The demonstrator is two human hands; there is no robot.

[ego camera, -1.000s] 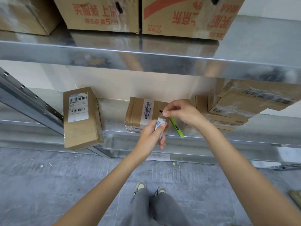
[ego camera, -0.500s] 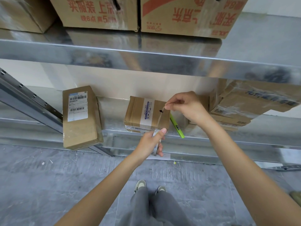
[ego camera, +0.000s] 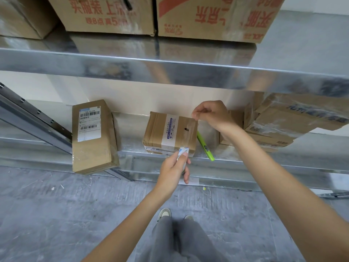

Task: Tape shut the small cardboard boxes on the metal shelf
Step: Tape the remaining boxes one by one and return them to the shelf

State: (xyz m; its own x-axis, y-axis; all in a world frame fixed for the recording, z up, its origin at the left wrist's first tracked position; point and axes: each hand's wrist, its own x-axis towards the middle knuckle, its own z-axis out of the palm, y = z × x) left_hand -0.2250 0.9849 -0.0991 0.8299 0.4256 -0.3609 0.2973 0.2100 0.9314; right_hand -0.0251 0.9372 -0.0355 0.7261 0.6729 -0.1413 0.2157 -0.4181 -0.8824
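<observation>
A small cardboard box (ego camera: 160,132) with a white label strip lies at the middle of the lower metal shelf (ego camera: 236,161). My left hand (ego camera: 173,170) grips a small tape roll (ego camera: 182,153) at the box's near edge. My right hand (ego camera: 211,115) pinches the free end of the clear tape at the box's far right corner. The strip stretches over the box top between both hands. A second small box (ego camera: 93,137) with barcode labels lies to the left, overhanging the shelf edge.
A green marker (ego camera: 204,146) lies right of the middle box. More cardboard boxes (ego camera: 279,120) are stacked at the right. Large printed cartons (ego camera: 207,17) sit on the upper shelf (ego camera: 170,70). A slanted shelf rail (ego camera: 34,121) runs at the left. Grey floor and my shoes lie below.
My right hand has pulled the tape end up and away to the box's far edge, lengthening the strip. My left hand keeps the roll at the near edge.
</observation>
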